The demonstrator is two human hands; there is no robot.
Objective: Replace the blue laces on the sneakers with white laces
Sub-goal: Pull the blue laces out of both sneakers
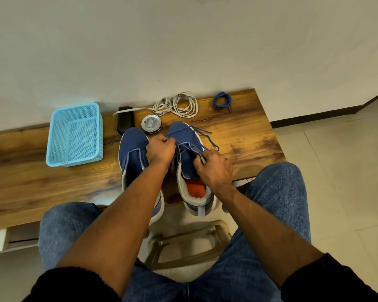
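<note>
Our left hand (160,150) is curled closed, pinching a strand of the blue lace (189,147) near the toe end of the lacing on the right-hand sneaker (187,162). Our right hand (213,165) is also closed, its fingers gripping the lace at the eyelet edge of the same shoe, just across the tongue from the left hand's pinch. Between the two grips the lace runs loose over the tongue, and its free ends trail beyond the right hand toward the wall.

Beside the left hand's grip, on its outer side, sits the other sneaker (133,153), which appears already unlaced. Beyond both grips, near the wall, lie the coiled white laces (179,104), and farther to the right of them a small bundle of removed blue lace (222,100). All rest on a wooden bench (249,136).

We judge the lace to be light, soft and limp, so it will sag and snag unless kept slightly taut. It is best taken close to an eyelet and drawn out one crossing at a time. The knit shoe looks soft and light, so one hand should steady it while the other pulls. The stiff tips are the place to hold when threading the white laces.
</note>
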